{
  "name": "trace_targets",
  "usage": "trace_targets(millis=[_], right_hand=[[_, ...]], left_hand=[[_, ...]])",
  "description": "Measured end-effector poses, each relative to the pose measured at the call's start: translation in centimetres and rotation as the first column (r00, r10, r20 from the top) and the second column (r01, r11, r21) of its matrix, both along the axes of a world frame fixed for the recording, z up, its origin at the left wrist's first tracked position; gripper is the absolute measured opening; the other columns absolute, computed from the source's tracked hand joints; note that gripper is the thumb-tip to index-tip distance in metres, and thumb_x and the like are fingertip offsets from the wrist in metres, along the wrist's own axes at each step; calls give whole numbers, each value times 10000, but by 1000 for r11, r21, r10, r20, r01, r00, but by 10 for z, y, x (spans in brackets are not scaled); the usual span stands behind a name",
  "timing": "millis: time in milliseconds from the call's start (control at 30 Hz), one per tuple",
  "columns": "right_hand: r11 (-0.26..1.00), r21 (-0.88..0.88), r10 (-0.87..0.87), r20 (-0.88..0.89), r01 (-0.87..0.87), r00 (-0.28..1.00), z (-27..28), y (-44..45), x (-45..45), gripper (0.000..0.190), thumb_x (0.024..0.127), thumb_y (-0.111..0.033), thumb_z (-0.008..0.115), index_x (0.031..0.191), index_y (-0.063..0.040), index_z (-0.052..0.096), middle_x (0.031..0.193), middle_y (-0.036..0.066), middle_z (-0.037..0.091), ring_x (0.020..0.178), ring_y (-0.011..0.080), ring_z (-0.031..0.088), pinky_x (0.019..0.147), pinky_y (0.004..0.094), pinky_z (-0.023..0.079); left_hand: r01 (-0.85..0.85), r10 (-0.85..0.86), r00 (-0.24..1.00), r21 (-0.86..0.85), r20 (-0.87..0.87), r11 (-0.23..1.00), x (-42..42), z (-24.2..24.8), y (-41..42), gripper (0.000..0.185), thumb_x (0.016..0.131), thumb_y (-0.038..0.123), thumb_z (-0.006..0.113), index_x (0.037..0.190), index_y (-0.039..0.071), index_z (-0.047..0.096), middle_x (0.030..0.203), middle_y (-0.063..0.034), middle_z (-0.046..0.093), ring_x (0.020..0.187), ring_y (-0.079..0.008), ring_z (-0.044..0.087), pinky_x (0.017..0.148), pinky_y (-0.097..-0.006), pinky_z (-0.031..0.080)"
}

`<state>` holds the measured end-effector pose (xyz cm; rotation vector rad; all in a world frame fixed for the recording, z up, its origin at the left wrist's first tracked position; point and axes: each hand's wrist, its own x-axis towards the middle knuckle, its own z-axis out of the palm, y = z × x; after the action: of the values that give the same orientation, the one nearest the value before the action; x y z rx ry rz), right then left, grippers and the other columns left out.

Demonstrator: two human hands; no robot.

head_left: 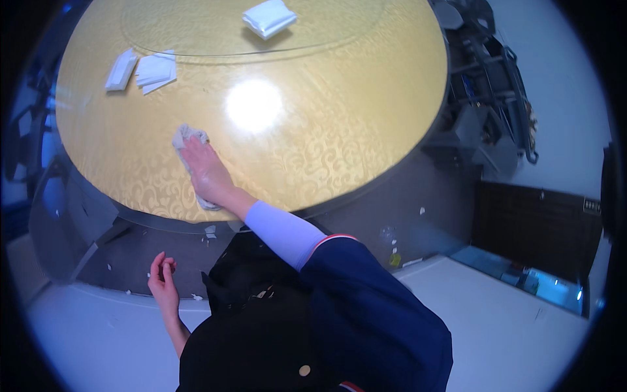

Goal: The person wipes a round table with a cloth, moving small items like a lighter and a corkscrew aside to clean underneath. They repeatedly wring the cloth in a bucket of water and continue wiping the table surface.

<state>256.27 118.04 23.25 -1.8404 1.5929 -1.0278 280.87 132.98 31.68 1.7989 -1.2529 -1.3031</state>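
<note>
My right hand (208,171) presses a crumpled pale grey cloth (185,133) onto a round table (313,161) covered in gold scroll-patterned fabric. The cloth shows past my fingertips and beneath the heel of the hand; the rest is hidden under the palm. My left hand (164,279) hangs in the air below the table's near edge, its fingers loosely curled and apart with nothing in them. Beyond the right hand, to the left, lie a white packet (121,71) and a small fan of white paper napkins (157,70).
A glass turntable (205,41) carries a stack of white packets (269,17). Grey chairs (73,206) stand at the left; a shelved trolley (494,88) is at the right. Scraps of paper and a yellow-green item (395,259) litter the dark floor (362,235). A dark door (534,225) is at far right.
</note>
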Motion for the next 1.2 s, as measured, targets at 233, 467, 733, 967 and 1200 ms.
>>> trace_targets(millis=[233,467,733,967,1200], right_hand=[[756,134,-649,24,641,760,47,143,-179,552,814,27,439,1363,-3,483,1452,193,423,1388,332,346,1141,408,290],[779,-160,-602,-458,606,654,-5,178,-225,628,722,-30,482,1346,41,454,1403,293,410,1372,417,322,1147,486,239],[943,58,-297,-304,329,905,25,93,17,635,737,7,483,1355,125,394,1465,304,316,1429,409,211,1168,506,161],[963,-38,-268,-108,265,957,11,44,82,550,773,9,493,1308,124,436,1429,299,366,1393,425,276,1144,523,207],[822,-114,-538,168,558,826,16,20,-84,584,820,26,391,1403,23,397,1464,210,379,1403,361,282,1176,431,195]], left_hand=[[208,-209,977,12,36,978,5,-6,-42,253,967,52,522,1203,-9,589,961,-82,666,877,-149,635,819,-280,517],[310,-311,949,33,56,950,16,-8,-53,251,953,36,531,1188,-27,591,949,-85,672,866,-146,637,813,-276,514],[175,-184,981,117,68,978,51,-13,-21,266,969,52,508,1215,-22,577,963,-79,660,893,-147,622,836,-288,506],[225,-227,974,93,18,970,38,-19,-20,257,961,49,524,1198,-27,588,951,-80,665,876,-151,628,817,-285,510],[259,-259,966,6,3,966,18,-28,-34,239,932,31,554,1155,-35,608,923,-102,683,851,-155,646,791,-282,517]])
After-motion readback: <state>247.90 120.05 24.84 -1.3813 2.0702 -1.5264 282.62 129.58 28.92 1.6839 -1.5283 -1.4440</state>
